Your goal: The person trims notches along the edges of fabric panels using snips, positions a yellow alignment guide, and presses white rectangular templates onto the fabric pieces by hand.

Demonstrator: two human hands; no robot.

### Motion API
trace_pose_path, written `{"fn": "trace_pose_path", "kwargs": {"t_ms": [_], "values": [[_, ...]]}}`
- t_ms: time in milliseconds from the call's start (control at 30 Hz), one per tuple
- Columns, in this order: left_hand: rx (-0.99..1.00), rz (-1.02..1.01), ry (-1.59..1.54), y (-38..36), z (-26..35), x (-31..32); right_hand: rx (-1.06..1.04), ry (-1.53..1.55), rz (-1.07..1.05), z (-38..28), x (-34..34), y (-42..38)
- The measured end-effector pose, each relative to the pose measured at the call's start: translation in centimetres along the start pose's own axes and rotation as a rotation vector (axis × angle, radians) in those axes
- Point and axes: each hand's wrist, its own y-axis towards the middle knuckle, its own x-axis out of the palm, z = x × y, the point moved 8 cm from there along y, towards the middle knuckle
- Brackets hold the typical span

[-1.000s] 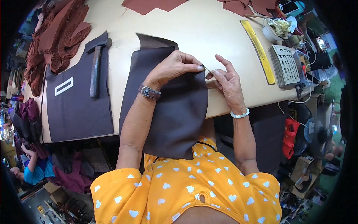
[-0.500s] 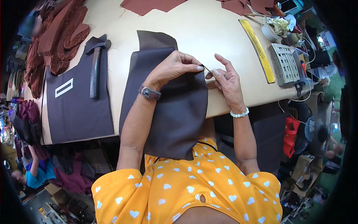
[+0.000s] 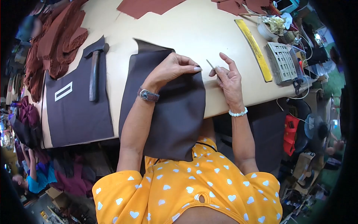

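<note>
A dark brown piece of cloth (image 3: 167, 115) hangs from the table over my lap, with its far end lying on the tabletop. My left hand (image 3: 172, 71) pinches its right edge between thumb and forefinger. Just to the right, my right hand (image 3: 229, 82) grips a thin, pointed metal tool (image 3: 210, 64) between thumb and fingers, forefinger raised. The tool's point is up and to the left, apart from the cloth. Its exact kind is too small to make out.
A hammer (image 3: 95, 74) and a white rectangular frame (image 3: 63, 91) lie on another dark cloth panel (image 3: 80, 123) at left. Reddish-brown cloth (image 3: 61, 41) is heaped behind. A yellow ruler (image 3: 254, 50), stacked woven pieces (image 3: 281, 61) and scissors (image 3: 297, 85) lie at right.
My right hand has drawn the thin tool away from the cloth edge at my left fingertips and turned its point upward. The cloth's far end has lowered and curled slightly.
</note>
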Motion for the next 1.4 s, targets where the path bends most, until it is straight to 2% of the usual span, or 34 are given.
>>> {"fn": "trace_pose_path", "kwargs": {"t_ms": [33,133,200,300,367,400,433,500,533,600,633,667,733,800,867,1000,1067,1100,1200,1300,1400], "values": [[-0.001,0.021,0.027,0.0,0.0,-0.2,-0.032,-0.010,0.052,-0.1,-1.0,0.1],[0.007,0.065,0.060,-0.3,0.3,-0.2,-0.354,-0.487,0.389,-2.1,-7.1,1.0],[0.025,0.098,0.018,-0.4,0.7,-0.2,-0.323,-0.867,0.615,-5.6,-10.5,1.6],[0.151,0.151,0.208,0.6,1.0,0.2,-0.291,-1.307,0.716,-7.0,-16.2,4.7],[0.191,0.223,0.456,0.7,2.9,0.6,-0.514,-1.390,0.728,-9.4,-14.8,4.5],[0.333,0.284,0.547,1.2,3.7,0.8,-0.623,-1.419,0.723,-10.8,-12.9,3.9],[0.378,0.323,0.600,1.7,4.0,1.1,-0.624,-1.233,0.642,-11.1,-11.1,3.2],[0.500,0.385,0.761,2.8,5.3,1.9,-0.443,-0.904,0.384,-9.7,-4.8,0.7],[0.576,0.409,0.874,3.0,5.8,2.5,-0.487,-0.816,0.252,-8.1,-1.2,-1.1],[0.704,0.614,1.008,1.4,6.8,3.0,-0.573,-0.914,0.017,-6.9,6.1,-4.5],[0.680,0.660,1.050,0.5,6.9,2.7,-0.523,-0.972,-0.001,-4.8,7.4,-5.3],[0.615,0.739,1.097,-1.3,7.1,2.0,-0.455,-0.984,-0.085,-2.6,8.0,-5.6],[0.485,0.891,1.177,-5.9,7.4,0.4,-0.531,-1.143,-0.036,-1.2,8.3,-6.5],[0.274,1.056,1.144,-11.2,4.3,-2.4,-0.530,-1.134,-0.063,-0.9,8.0,-6.7],[-0.006,1.194,1.244,-16.3,0.7,-3.9,-0.537,-1.133,-0.071,-0.8,7.9,-6.7],[-0.009,1.141,0.991,-19.2,-2.0,-4.0,-0.552,-1.155,-0.069,-0.7,8.2,-6.8],[0.031,1.130,0.917,-18.8,-1.9,-4.1,-0.549,-1.148,-0.066,-0.7,8.2,-6.7],[0.115,1.176,0.936,-19.0,-0.9,-4.0,-0.546,-1.134,-0.066,-0.9,8.2,-6.7],[-0.034,1.165,0.605,-19.5,-0.6,-4.4,-0.489,-1.071,-0.070,-1.1,8.1,-6.3],[-0.050,1.091,0.456,-19.3,0.5,-3.8,-0.479,-0.867,-0.162,-1.8,9.6,-5.6],[0.242,0.892,0.292,-17.0,1.6,-1.1,-0.089,-0.256,-0.133,-0.7,11.4,-4.7]]}}
